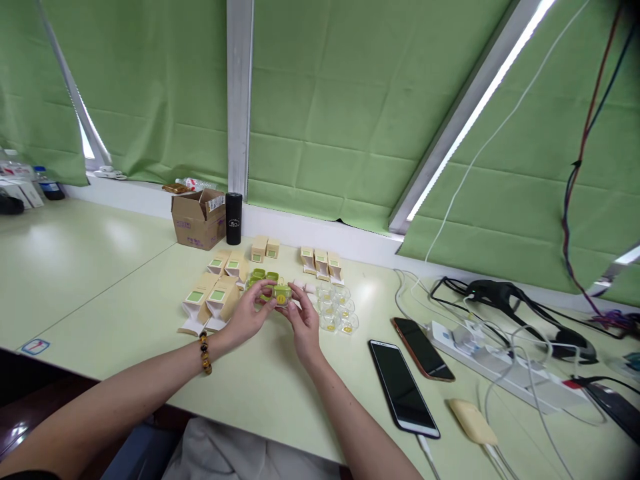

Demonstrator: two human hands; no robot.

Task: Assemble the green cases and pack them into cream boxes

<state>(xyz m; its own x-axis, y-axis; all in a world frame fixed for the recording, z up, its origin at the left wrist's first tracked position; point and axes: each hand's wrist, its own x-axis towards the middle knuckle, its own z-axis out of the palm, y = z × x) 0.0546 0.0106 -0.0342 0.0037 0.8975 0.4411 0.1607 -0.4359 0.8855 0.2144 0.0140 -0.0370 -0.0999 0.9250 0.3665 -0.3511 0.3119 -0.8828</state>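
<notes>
Between both sets of fingertips is a small clear case with a green lid [282,291] and a round yellow mark on its front. My left hand [253,310] grips its left side; my right hand [304,323] grips the right. Just behind my left fingers lie several green lids [258,274], partly covered by that hand. To the right of my right hand, several clear cases with yellow marks [337,309] stand in a cluster. Several cream cartons with green labels, such as an open-flapped carton [221,299], lie left of my left hand.
Further back are three open cartons [321,263], two small boxes [259,249], a cardboard box [197,221] and a black tumbler [233,220]. At right lie a white phone [403,387], a second phone [424,349], a cream earbud-like case [473,421] and a power strip [493,363] with tangled cables.
</notes>
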